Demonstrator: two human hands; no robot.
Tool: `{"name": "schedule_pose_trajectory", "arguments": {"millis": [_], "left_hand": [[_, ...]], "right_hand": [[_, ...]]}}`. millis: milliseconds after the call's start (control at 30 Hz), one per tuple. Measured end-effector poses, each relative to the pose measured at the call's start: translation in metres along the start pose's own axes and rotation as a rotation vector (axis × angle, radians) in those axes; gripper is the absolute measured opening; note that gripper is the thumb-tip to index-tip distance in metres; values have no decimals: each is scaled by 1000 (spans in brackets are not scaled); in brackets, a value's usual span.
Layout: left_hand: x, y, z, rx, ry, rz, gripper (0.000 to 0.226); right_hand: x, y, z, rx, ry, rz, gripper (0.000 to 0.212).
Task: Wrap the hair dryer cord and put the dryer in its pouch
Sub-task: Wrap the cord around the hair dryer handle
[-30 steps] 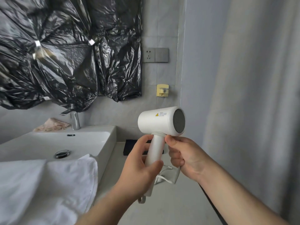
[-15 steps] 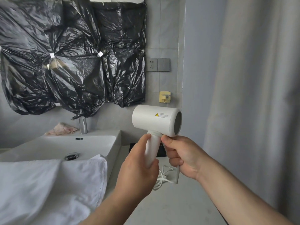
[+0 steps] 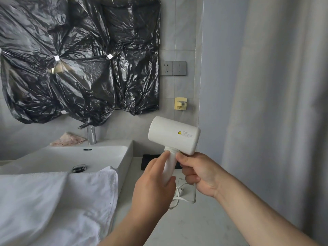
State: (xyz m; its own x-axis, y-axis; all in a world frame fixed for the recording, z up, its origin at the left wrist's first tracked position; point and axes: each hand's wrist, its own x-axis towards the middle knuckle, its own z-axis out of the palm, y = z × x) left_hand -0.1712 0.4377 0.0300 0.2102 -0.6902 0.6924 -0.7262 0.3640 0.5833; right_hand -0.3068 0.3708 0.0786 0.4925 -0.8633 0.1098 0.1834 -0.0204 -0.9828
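Up in the air over the gray counter [image 3: 177,228], the white hair dryer [image 3: 174,134] is held by both hands. The left hand [image 3: 152,189] wraps around its handle, and the right hand [image 3: 197,173] pinches the handle's top just under the round body. Loops of white cord [image 3: 179,192] hang between the hands, near the white sink [image 3: 74,157].

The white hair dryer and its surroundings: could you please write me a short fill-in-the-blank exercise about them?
1. Both hands grip the white hair dryer by its ____.
2. The loose white cord hangs ____ the hands.
3. The crumpled plastic sheeting on the wall is ____ in colour.
4. The folded white towel lies over the front edge of the ____.

Missing words: handle; below; black; sink
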Motion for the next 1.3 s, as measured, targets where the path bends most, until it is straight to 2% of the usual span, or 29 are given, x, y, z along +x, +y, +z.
{"name": "schedule_pose_trajectory", "arguments": {"millis": [167, 300, 333, 400, 433, 467, 500, 533, 600, 667, 767, 900, 1067, 1167, 1200, 1300], "left_hand": [[8, -4, 7, 61, -8, 120, 74], [10, -7, -1, 7, -102, 194, 64], [13, -9, -7, 9, -73, 223, 64], [27, -10, -24, 80, 122, 288, 67], [37, -7, -33, 167, 208, 316, 75], [48, -5, -42, 272, 216, 334, 88], [59, 0, -49, 357, 108, 319, 103], [69, 4, -53, 421, -83, 263, 114], [79, 7, -53, 478, -406, 154, 119], [81, 2, -49, 463, -470, 142, 110], [78, -5, -48, 369, -451, 128, 108], [74, -17, -45, 184, -441, -9, 102], [67, -19, -37, 53, -345, -38, 91], [65, -21, -31, 43, -288, -56, 83], [62, -20, -30, 43, -250, -61, 82], [54, -17, -25, 77, -110, -58, 79]], "right_hand": [[9, 1, -4, 116, 47, -23, 18], [11, -1, -13, 78, 66, -44, 20], [12, -3, -17, 52, 64, -35, 18], [11, -5, -25, -28, 36, -9, 16], [10, -6, -28, -77, 13, 2, 14], [9, -5, -29, -125, -15, 10, 16], [8, -5, -28, -172, -42, 14, 19], [7, -4, -25, -221, -71, 17, 20], [4, -5, -16, -341, -107, 15, 13], [5, -6, -12, -429, -121, 18, 9], [5, -10, -10, -482, -132, 20, 8], [4, -17, -8, -573, -176, -4, 9], [3, -27, -7, -672, -212, -63, 25], [7, -28, -6, -813, -93, -132, 12], [9, -27, -6, -906, -19, -155, 15], [14, -24, -6, -1160, 233, -197, 50]]}}
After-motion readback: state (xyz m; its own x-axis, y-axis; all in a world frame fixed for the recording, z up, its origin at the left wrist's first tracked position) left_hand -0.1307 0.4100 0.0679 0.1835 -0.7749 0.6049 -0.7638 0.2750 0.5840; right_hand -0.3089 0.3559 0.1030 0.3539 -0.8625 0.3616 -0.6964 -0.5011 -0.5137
